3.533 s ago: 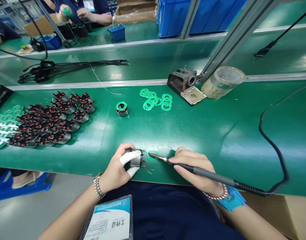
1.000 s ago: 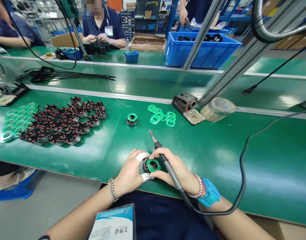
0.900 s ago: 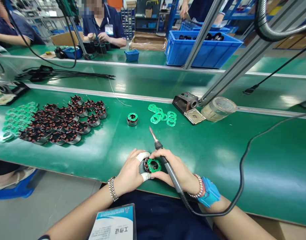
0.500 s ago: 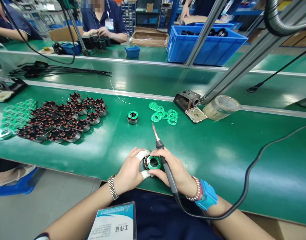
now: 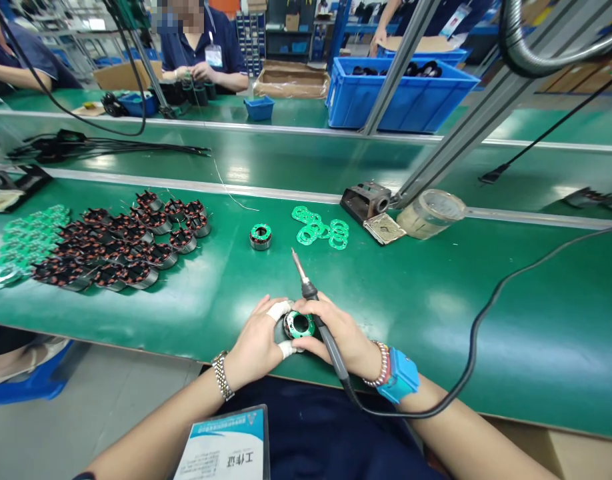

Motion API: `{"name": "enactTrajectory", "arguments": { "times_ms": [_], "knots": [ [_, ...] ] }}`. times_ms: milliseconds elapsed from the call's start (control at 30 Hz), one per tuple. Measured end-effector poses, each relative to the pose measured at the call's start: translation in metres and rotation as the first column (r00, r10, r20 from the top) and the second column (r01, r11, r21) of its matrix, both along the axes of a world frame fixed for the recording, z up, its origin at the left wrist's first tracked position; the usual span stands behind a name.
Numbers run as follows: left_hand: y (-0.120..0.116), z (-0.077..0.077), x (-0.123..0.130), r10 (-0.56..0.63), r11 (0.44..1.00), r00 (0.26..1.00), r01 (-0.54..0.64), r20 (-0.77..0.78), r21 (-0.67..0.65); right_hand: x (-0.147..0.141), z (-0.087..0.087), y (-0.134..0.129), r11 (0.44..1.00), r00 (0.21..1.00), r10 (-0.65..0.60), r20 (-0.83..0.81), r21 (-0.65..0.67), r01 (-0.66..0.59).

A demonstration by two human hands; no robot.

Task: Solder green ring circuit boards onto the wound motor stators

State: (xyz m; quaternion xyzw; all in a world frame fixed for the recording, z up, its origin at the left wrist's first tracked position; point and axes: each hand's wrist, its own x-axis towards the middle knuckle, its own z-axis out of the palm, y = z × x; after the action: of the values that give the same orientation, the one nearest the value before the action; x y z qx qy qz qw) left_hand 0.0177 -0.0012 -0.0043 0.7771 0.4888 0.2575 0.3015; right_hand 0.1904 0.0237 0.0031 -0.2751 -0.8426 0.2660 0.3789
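Between my two hands, near the table's front edge, is a motor stator (image 5: 300,325) with a green ring board on top. My left hand (image 5: 256,343) grips its left side, with white tape on thumb and forefinger. From the right, my right hand (image 5: 343,333) has thumb and forefinger on the same stator. A soldering iron (image 5: 331,350) also rests in that hand, its tip pointing up and away. Another stator with a green ring (image 5: 261,237) stands farther back. Loose green ring boards (image 5: 313,227) lie to its right.
Many wound stators (image 5: 121,243) and a heap of green boards (image 5: 31,240) cover the left. An iron stand (image 5: 369,200) and a plastic tub (image 5: 431,215) are back right. The iron's cable (image 5: 473,347) curves right. Across the bench a person (image 5: 201,50) works.
The view has shifted slightly, so the bench items appear a little farther left. Both hands keep their hold on the stator, and the iron stays in my right hand.
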Motion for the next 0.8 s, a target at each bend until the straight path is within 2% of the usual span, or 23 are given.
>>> {"name": "enactTrajectory", "arguments": {
  "times_ms": [67, 200, 267, 467, 600, 800],
  "knots": [
    [-0.001, 0.001, 0.0, 0.006, 1.0, 1.0, -0.006, -0.003, -0.005, 0.006, 0.003, -0.005, 0.998, 0.998, -0.064, 0.014, 0.02, 0.064],
    [-0.002, 0.0, 0.001, 0.059, 0.998, 0.997, -0.06, 0.04, 0.019, 0.023, 0.006, -0.026, 0.962, 0.962, -0.272, 0.023, 0.034, 0.271],
    [-0.004, -0.002, 0.002, 0.086, 0.995, 0.992, -0.09, 0.089, 0.037, 0.028, 0.005, -0.038, 0.949, 0.949, -0.314, 0.037, 0.017, 0.314],
    [-0.008, -0.007, 0.005, 0.188, 0.98, 0.971, -0.196, 0.146, 0.042, 0.024, 0.002, -0.052, 0.942, 0.949, -0.311, 0.057, -0.111, 0.316],
    [-0.009, -0.006, 0.004, 0.188, 0.98, 0.97, -0.196, 0.152, 0.038, 0.019, 0.001, -0.051, 0.938, 0.951, -0.297, 0.081, -0.16, 0.307],
    [-0.007, -0.003, 0.008, 0.194, 0.98, 0.967, -0.197, 0.167, 0.001, 0.012, -0.002, -0.049, 0.943, 0.955, -0.283, 0.085, -0.16, 0.293]
  ]
}}
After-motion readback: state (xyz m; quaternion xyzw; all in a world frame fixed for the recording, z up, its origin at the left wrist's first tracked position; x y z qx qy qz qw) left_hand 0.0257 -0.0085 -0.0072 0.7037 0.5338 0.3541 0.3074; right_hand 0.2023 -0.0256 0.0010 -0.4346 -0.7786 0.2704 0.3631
